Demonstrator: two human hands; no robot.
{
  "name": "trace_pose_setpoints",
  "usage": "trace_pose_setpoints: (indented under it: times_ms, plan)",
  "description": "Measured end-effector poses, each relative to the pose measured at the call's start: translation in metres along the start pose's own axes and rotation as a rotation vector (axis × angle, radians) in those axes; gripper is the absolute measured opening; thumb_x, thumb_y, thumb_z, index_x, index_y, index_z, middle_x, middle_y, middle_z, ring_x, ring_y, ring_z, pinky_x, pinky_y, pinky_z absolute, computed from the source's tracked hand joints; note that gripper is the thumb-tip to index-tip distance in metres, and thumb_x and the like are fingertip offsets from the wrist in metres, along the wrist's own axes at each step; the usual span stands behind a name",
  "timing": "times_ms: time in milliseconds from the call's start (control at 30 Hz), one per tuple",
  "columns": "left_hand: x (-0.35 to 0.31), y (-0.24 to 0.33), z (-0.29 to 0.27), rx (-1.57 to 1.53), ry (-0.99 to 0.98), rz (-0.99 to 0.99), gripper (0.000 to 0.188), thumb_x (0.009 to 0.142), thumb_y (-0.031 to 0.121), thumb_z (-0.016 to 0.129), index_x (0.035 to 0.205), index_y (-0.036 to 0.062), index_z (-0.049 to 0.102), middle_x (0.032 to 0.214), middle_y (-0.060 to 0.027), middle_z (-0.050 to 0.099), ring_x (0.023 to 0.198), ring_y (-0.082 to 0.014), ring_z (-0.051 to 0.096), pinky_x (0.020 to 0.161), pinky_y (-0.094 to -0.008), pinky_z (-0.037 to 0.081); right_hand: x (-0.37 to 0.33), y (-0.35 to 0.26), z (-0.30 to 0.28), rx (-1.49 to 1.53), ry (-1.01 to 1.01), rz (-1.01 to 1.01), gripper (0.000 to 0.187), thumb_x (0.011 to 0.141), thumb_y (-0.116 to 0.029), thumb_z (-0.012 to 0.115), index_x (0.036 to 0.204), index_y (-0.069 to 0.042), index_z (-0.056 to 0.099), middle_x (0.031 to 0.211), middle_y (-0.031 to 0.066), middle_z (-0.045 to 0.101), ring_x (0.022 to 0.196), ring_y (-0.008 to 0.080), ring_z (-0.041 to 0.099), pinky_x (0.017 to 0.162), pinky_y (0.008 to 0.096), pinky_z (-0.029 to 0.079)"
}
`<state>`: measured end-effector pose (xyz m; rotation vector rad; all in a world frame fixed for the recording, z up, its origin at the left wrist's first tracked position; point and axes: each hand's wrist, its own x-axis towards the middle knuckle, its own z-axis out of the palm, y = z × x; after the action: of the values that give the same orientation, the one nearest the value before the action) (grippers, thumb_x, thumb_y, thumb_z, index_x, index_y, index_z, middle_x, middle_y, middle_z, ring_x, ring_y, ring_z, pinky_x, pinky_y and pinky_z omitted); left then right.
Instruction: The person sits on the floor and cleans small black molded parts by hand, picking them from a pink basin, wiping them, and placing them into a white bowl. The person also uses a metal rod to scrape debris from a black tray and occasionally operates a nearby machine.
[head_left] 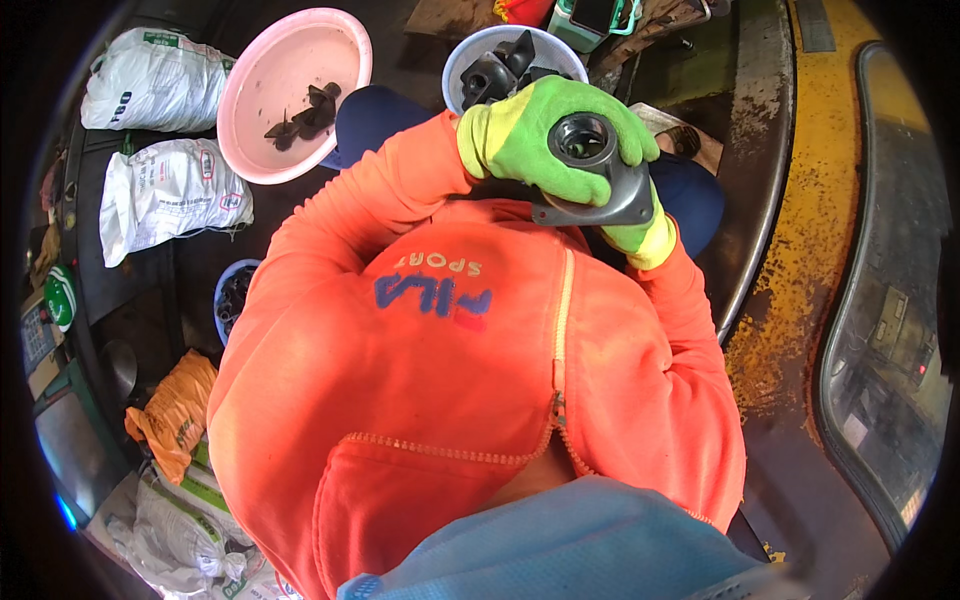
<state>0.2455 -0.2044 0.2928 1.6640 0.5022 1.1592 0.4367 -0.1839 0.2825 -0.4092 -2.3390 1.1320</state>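
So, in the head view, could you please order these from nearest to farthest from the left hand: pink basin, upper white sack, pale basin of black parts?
1. Pale basin: just beyond the left hand.
2. Pink basin: to the hand's left.
3. Upper white sack: farther left.

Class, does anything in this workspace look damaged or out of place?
Yes: the yellow panel on the right looks damaged. Its paint is worn, with brown, rust-like patches showing through. The black part in the left hand shows no obvious damage.
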Motion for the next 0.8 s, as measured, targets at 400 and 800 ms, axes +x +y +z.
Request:
trace_pose_setpoints:
  times_ms: [400,800]
  plan:
    - [0.027,0.006,-0.036,0.264,-0.084,-0.093,0.068,0.065,0.018,0.077,0.127,0.0000,0.055,0.138,-0.0132,0.050,0.127,-0.0263,0.048,0.106,-0.0358,0.037,0.019,0.014,0.004,-0.068,0.282,0.003,0.045,0.083,-0.016,0.070,0.124,-0.003,0.056,0.120,0.0115,0.060,0.108,0.0255,0.059,0.092,0.0370,0.047]
    - [0.008,-0.010,0.020,0.481,0.501,0.219,0.049,0.064,0.015,0.086,0.108,0.0072,0.064,0.121,-0.0101,0.063,0.113,-0.0269,0.058,0.093,-0.0395,0.048,0.020,0.005,0.020,0.088,0.446,0.119,0.041,0.094,-0.021,0.055,0.131,-0.007,0.049,0.126,0.0073,0.056,0.117,0.0207,0.055,0.093,0.0308,0.047]
